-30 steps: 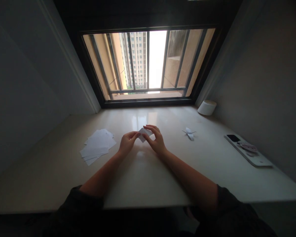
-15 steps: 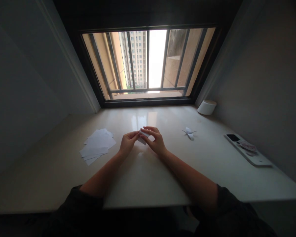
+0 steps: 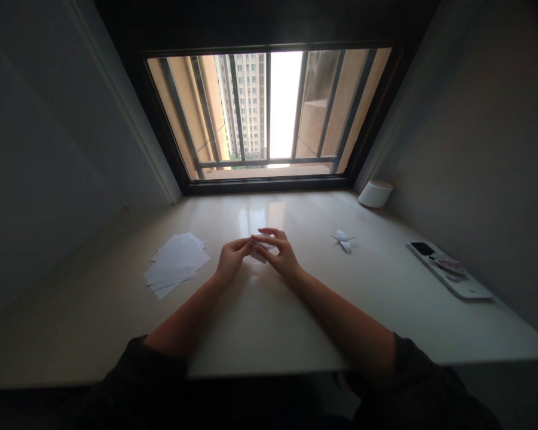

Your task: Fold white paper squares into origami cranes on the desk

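Note:
A small folded piece of white paper (image 3: 259, 255) is held up between my two hands, over the middle of the white tabletop. My left hand (image 3: 231, 258) pinches its left end between thumb and fingers. From the other side my right hand (image 3: 285, 254) grips it, the thumb below and the fingers curved over the top. Fingers cover much of the paper, so its exact folds are hidden. To the right lies a folded white paper crane (image 3: 344, 240) with its wings spread. Loose white sheets (image 3: 176, 263) lie in an overlapping pile on the left.
A phone (image 3: 468, 288) with a round grip on its back lies at the right by the wall. A white cylindrical object (image 3: 375, 194) stands in the far right corner. Behind the tabletop (image 3: 269, 334) is a barred window (image 3: 269, 187) with a dark frame.
The right fingers have shifted slightly on the folded paper, the index finger now further left near the left fingertips. Both hands keep hold of it in nearly the same place.

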Demonstrator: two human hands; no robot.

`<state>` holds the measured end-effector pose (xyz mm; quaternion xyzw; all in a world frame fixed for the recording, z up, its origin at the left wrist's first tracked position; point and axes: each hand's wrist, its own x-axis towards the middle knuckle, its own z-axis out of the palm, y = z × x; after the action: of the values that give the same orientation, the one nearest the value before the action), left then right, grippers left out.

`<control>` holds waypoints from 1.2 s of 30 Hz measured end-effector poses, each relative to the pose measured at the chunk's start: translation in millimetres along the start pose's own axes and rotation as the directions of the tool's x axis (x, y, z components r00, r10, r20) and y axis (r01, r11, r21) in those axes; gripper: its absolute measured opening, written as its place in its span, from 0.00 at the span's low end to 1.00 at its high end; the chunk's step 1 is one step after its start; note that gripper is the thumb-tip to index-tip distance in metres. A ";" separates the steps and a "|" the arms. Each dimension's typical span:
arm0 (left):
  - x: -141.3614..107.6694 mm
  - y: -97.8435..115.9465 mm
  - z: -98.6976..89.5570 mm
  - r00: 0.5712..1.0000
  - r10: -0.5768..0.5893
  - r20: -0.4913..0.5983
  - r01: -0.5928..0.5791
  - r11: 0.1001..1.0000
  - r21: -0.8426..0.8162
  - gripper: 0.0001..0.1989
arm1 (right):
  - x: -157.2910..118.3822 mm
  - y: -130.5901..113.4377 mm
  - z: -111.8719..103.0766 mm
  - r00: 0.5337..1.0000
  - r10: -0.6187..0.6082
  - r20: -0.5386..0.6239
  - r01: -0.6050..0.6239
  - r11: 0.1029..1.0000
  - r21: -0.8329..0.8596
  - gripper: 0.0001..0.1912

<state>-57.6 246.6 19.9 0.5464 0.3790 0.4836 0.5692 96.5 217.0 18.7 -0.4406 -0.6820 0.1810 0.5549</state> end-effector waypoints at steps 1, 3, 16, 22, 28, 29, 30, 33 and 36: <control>0.4 -0.8 -0.7 1.000 -0.001 -0.004 0.001 1.000 0.015 0.19 | 0.0 0.7 0.4 1.000 0.017 0.008 -0.017 1.000 0.016 0.14; 1.2 -2.1 -1.7 1.000 0.004 -0.024 -0.003 0.999 0.040 0.19 | -0.2 1.7 1.4 0.999 0.039 0.005 -0.039 0.998 0.051 0.12; 1.7 0.5 0.6 0.992 0.005 -0.127 -0.004 1.000 0.012 0.19 | 2.2 15.8 12.8 0.911 0.412 0.017 -0.378 0.818 0.434 0.32; 3.3 -1.8 0.9 0.980 0.027 -0.196 -0.022 0.999 0.026 0.21 | 2.1 20.2 13.4 0.883 0.460 0.093 -0.443 0.752 0.489 0.25; 1.2 1.1 0.9 0.995 0.060 -0.076 -0.049 0.988 0.147 0.19 | 3.1 23.0 11.9 0.885 0.466 -0.005 -0.402 0.769 0.498 0.22; 0.8 0.9 0.9 0.997 0.058 -0.052 -0.050 0.986 0.157 0.19 | 3.1 23.3 11.6 0.885 0.465 -0.018 -0.398 0.778 0.486 0.21; 0.5 0.4 0.9 0.998 0.056 -0.029 -0.051 0.985 0.167 0.18 | 3.1 23.5 11.3 0.886 0.462 -0.034 -0.393 0.789 0.473 0.20; -0.3 -1.8 0.9 0.999 0.050 0.022 -0.053 0.977 0.206 0.18 | 3.1 22.3 10.2 0.897 0.434 -0.080 -0.367 0.834 0.411 0.18; -0.7 -3.0 1.4 0.998 0.053 0.023 -0.057 0.972 0.226 0.17 | 3.2 19.1 8.7 0.917 0.385 -0.100 -0.337 0.885 0.321 0.17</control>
<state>-56.0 245.7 17.0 0.6222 0.4115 0.4480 0.4927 96.2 232.0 3.8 -0.4848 -0.5058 0.3456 0.6242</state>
